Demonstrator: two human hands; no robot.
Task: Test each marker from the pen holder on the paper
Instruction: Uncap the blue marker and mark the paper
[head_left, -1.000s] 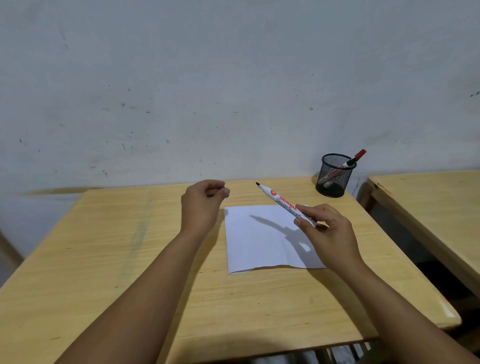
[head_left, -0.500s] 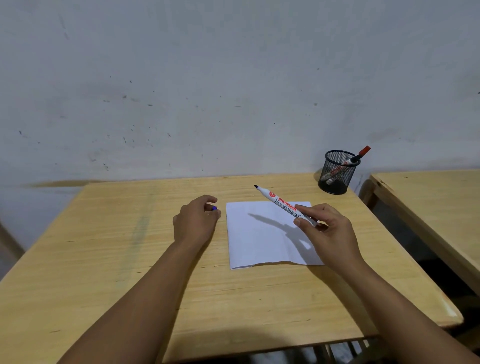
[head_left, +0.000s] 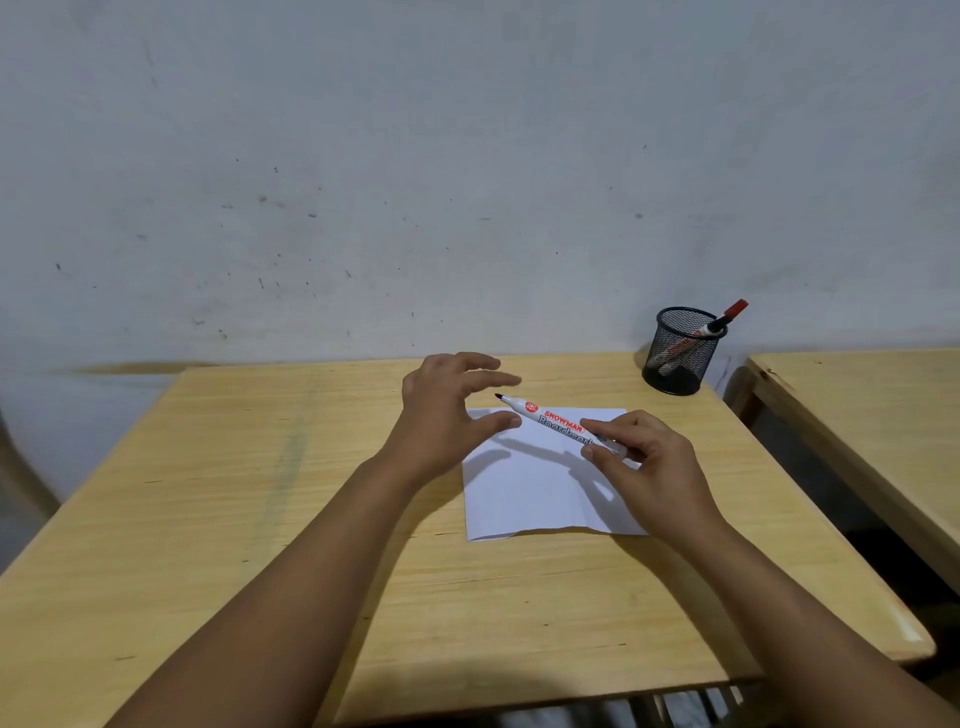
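1. Marker (head_left: 550, 421): uncapped, clamped in right hand (head_left: 644, 467) fingers, tip raised over paper (head_left: 540, 493).
2. Left hand (head_left: 447, 415): fingers apart, empty.
3. Holder (head_left: 680, 349): far right; one marker inside.
4. Next, likely: lower tip, draw.

The wooden table (head_left: 260, 519) carries paper (head_left: 524, 493) and mesh pen holder (head_left: 675, 353).

The head camera is looking forward and down — from close above the table (head_left: 260, 519) (wall behind).
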